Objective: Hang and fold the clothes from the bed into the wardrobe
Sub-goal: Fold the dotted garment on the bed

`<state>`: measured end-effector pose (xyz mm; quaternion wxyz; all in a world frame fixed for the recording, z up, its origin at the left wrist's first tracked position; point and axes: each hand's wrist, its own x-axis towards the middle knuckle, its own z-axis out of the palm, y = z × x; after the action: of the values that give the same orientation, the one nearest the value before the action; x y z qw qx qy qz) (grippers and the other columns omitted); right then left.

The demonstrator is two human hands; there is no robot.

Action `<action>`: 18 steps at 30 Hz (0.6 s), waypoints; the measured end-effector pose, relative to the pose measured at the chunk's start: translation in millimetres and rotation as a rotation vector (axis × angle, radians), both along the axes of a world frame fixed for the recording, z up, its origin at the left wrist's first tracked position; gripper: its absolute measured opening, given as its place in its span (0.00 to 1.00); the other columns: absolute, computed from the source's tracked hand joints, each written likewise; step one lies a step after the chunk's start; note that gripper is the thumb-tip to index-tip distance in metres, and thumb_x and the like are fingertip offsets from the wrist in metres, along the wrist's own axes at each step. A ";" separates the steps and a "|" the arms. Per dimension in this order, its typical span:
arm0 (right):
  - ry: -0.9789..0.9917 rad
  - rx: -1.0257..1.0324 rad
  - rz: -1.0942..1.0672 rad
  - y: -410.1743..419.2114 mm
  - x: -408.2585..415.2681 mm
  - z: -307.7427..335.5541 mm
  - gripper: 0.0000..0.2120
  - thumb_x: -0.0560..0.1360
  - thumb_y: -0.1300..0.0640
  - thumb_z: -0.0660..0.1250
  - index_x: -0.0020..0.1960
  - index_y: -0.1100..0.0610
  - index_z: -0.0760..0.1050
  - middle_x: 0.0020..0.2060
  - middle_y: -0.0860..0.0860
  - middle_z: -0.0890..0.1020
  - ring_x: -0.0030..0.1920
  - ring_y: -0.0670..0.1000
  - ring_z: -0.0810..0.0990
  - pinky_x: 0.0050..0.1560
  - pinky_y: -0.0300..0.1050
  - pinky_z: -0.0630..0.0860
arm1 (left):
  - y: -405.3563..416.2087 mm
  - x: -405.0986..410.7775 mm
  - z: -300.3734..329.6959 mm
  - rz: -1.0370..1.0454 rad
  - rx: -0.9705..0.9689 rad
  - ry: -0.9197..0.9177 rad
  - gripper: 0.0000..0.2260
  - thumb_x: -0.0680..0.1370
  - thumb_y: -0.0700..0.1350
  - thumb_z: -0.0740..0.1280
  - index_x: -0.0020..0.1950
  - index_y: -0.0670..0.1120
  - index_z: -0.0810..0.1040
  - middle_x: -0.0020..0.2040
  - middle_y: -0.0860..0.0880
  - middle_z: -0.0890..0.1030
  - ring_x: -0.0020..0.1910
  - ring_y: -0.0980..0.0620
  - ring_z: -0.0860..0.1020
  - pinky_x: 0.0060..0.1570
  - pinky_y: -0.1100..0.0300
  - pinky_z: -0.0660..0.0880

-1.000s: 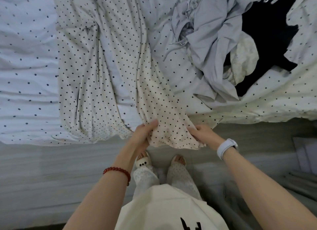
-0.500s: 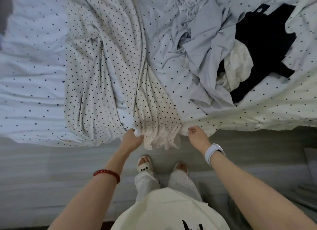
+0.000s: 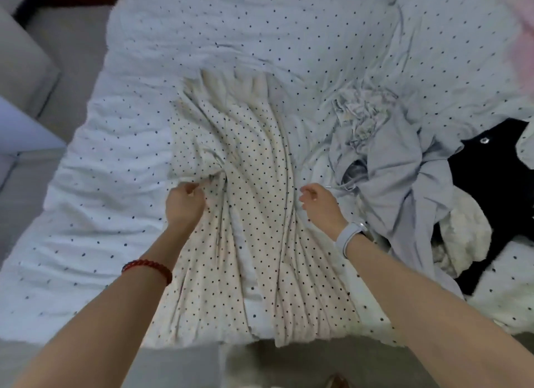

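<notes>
Gripping the dotted cream garment (image 3: pixel 254 214) mid-frame on the bed (image 3: pixel 101 214), my left hand (image 3: pixel 185 204) bunches a fold; my right hand (image 3: pixel 320 205) curls at its other edge, grasp unclear. Thin, limp, creased cloth could slide off or snag the grey shirt (image 3: pixel 404 171) at right.

Soft, dim, cool light falls evenly over the bed (image 3: pixel 121 162), with faint shadows in the folds. The wide-angle lens bends the edges. Motion blur smears the far right corner, and fine detail looks soft.
</notes>
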<state>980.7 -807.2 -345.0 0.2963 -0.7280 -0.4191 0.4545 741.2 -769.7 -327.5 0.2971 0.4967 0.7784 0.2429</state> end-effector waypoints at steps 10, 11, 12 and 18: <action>-0.259 0.068 -0.106 283.1 -48.5 -21.6 0.24 0.80 0.50 0.56 0.71 0.62 0.62 0.67 0.58 0.69 0.68 0.58 0.66 0.65 0.48 0.64 | 273.6 -65.9 -33.1 -0.011 0.008 -0.272 0.16 0.80 0.50 0.58 0.35 0.44 0.68 0.33 0.48 0.70 0.32 0.50 0.68 0.33 0.61 0.65; -0.223 0.006 -0.112 301.3 -48.1 -24.9 0.26 0.79 0.48 0.57 0.71 0.62 0.62 0.66 0.57 0.70 0.67 0.57 0.67 0.65 0.49 0.65 | 290.2 -66.1 -34.0 -0.010 -0.020 -0.319 0.16 0.80 0.52 0.59 0.37 0.44 0.71 0.34 0.48 0.72 0.34 0.51 0.70 0.35 0.60 0.68; -0.165 -0.034 -0.119 315.5 -46.2 -27.8 0.24 0.78 0.48 0.59 0.67 0.63 0.67 0.60 0.57 0.74 0.62 0.57 0.72 0.61 0.49 0.68 | 304.1 -67.3 -34.9 -0.033 -0.069 -0.378 0.15 0.79 0.54 0.61 0.40 0.44 0.74 0.38 0.48 0.76 0.37 0.51 0.74 0.39 0.59 0.71; -0.266 0.117 -0.127 362.5 -41.4 -26.6 0.20 0.76 0.59 0.61 0.29 0.53 0.55 0.25 0.49 0.59 0.26 0.48 0.58 0.29 0.42 0.53 | 341.4 -72.4 -23.9 -0.186 -0.318 -0.616 0.13 0.77 0.52 0.66 0.48 0.41 0.79 0.47 0.45 0.82 0.48 0.45 0.81 0.49 0.52 0.78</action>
<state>939.3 -444.7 -371.6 0.3082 -0.7884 -0.4336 0.3090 668.8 -428.2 -351.4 0.6123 0.4166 0.6317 0.2292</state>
